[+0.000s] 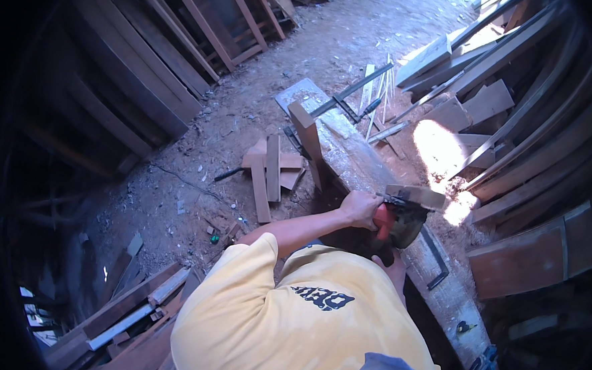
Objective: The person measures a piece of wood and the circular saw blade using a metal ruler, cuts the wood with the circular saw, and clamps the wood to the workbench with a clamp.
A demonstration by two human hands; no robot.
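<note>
A red and black power tool [385,222] with a dark rounded body, possibly a circular saw, is at the bench's near edge. My left hand [361,210] is closed on its red part. My right hand [394,267] is at the tool's near end, its fingers curled and partly hidden. A short wood block [416,197] lies across the bench just past the tool. Under these runs a long, dusty plank bench [365,156]. On it, nearer me, lies a dark L-shaped square [438,261].
A bar clamp [351,91] grips the bench's far end beside an upright wood post [305,132]. Cut boards [275,169] lie on the floor at left. Boards [516,173] lean along the right; long panels [135,59] stand at far left. Scrap timber [132,311] is piled lower left.
</note>
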